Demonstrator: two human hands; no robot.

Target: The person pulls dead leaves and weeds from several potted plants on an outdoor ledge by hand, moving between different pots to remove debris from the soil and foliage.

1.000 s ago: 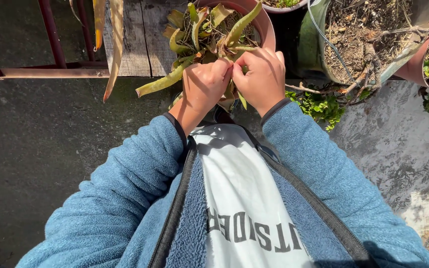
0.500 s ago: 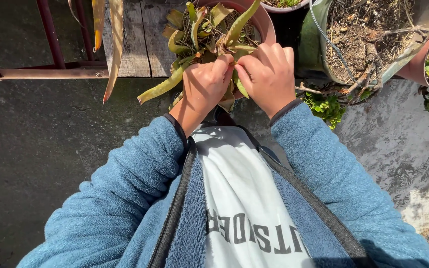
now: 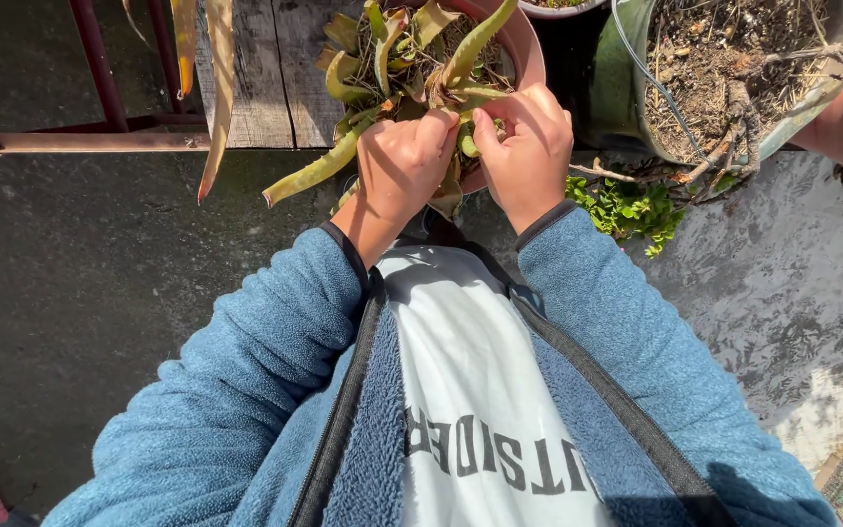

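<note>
- Blue fleece sleeves [image 3: 246, 390] fill the bottom of the frame.
- Left hand [image 3: 404, 166], centre frame, is curled tight around leaves at the plant's base.
- Right hand [image 3: 529, 146], just beside it, pinches a small green leaf — fingers bent.
- The plant [image 3: 412, 59] sits in a pink pot [image 3: 529, 49], top centre.
- Top right — a green pot [image 3: 617, 88] of dry soil.
</note>
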